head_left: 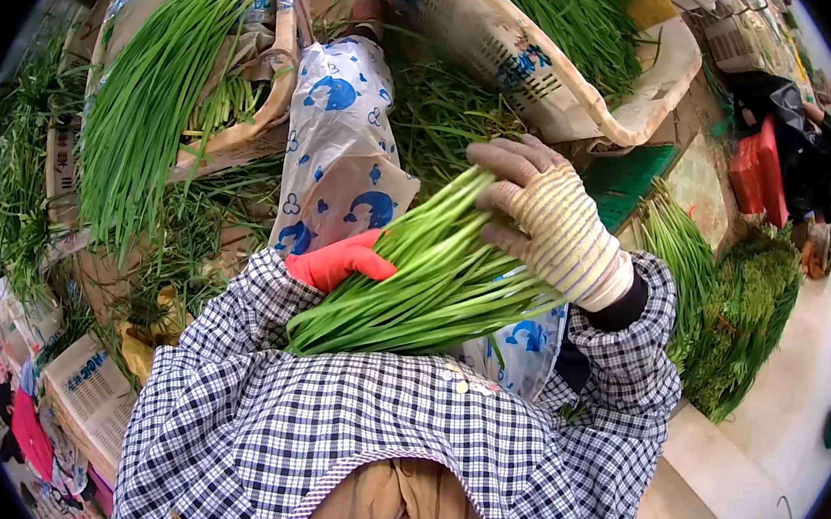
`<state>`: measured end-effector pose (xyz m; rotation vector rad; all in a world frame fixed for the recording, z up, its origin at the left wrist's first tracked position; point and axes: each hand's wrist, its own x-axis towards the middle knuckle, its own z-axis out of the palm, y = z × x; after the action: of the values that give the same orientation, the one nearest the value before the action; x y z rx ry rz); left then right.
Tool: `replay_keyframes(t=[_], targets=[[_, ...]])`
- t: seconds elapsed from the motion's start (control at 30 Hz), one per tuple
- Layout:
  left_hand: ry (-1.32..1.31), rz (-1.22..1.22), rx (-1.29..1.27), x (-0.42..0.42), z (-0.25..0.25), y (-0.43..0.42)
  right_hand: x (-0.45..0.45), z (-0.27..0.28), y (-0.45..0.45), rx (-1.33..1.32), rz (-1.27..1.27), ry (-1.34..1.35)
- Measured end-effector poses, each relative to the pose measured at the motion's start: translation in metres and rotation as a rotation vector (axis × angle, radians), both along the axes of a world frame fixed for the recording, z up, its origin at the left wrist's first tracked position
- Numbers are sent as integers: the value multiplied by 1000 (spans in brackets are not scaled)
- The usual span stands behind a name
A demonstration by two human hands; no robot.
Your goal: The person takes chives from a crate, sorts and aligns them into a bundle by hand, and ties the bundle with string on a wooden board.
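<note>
A: How far along is this, you reckon?
B: Midway, I'd guess. The chive bundle (412, 294) is up against the chest, left hand (341, 261) closed round it, right hand (556, 217) over the pale stalks, fingers a bit apart. Can't tell if that one's gripping. Stalks fan out, so it doesn't look finished.
A: Anything done?
B: Probably the tidy bunch (168, 90) over the left crate (277, 89). Plenty left tho, the big crate (635, 125) is loaded with greens (575, 21).
</note>
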<state>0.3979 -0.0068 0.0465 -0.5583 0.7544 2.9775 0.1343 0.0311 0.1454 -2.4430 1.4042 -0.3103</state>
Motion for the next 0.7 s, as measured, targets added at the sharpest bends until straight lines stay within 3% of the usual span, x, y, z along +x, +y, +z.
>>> replay_keyframes(t=[0.13, 0.2, 0.37, 0.43, 0.47, 0.6, 0.67, 0.7], targets=[[-115, -7, -31, -2, 17, -2, -1, -5, -1, 5, -26, -100], [-82, 1, 81, 0, 8, 0, 1, 1, -3, -15, 29, -29], [136, -15, -52, 1, -1, 3, 2, 1, -1, 100, -1, -129], [152, -64, -151, -1, -5, -1, -2, -2, -2, 313, -109, -437], [165, -113, -251, -2, -7, -1, 0, -4, 4, 447, -254, -820], [152, -58, -236, -3, -5, 0, -45, 26, -14, 200, -261, -1414], [150, -34, -248, -1, -14, 1, -59, 39, -18, -129, -520, -492], [142, -17, -237, -1, -7, 1, -77, 26, -17, -153, -473, -418]])
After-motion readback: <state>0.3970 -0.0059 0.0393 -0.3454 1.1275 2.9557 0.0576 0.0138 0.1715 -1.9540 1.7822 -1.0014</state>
